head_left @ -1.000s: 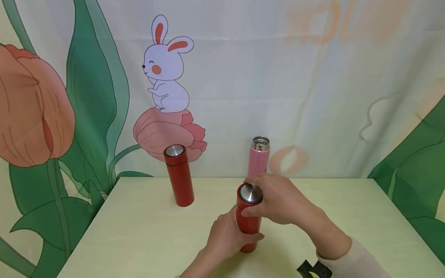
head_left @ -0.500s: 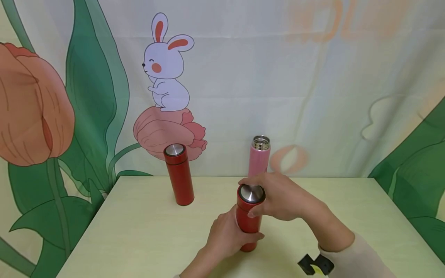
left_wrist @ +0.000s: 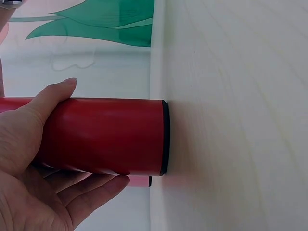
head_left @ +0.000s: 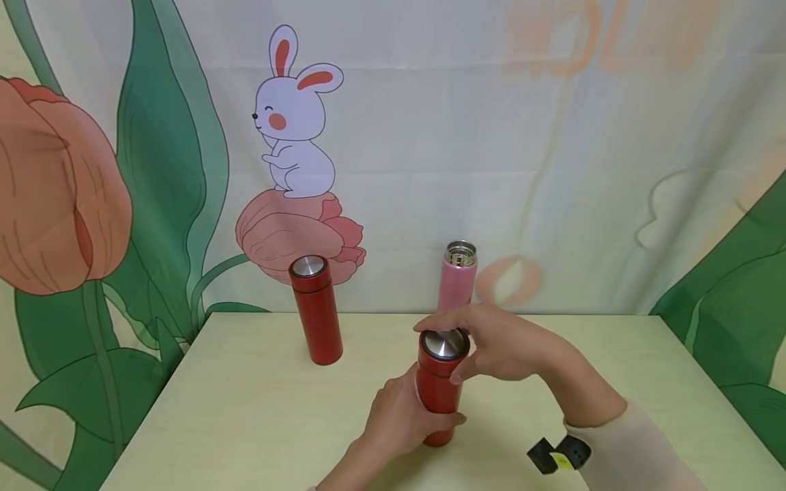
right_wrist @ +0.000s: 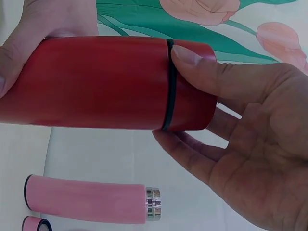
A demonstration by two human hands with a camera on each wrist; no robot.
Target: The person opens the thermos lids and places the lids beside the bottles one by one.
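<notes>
A red thermos (head_left: pixel 439 395) with a brushed-metal disc on top stands upright near the front of the table. My left hand (head_left: pixel 399 412) grips its body low down, thumb across the near side. Up at the red screw lid (right_wrist: pixel 195 96), my right hand (head_left: pixel 500 341) pinches the sides between thumb and fingers. The right wrist view shows the thumb at the black seam below the lid and a fingertip under the opposite edge. In the left wrist view, the black base ring (left_wrist: pixel 165 137) sits right at the table surface.
A pink thermos (head_left: pixel 456 286) with a bare steel mouth stands behind the right hand. Its likely pink lid (right_wrist: pixel 32 224) lies by its base in the right wrist view. Another capped red thermos (head_left: pixel 317 320) stands back left. A printed curtain (head_left: pixel 399 136) hangs behind the table (head_left: pixel 245 423).
My right hand has turned counterclockwise round the lid: the thumb slid rightward along the front, the fingertips leftward at the back. The left hand and the thermos body stayed put.
</notes>
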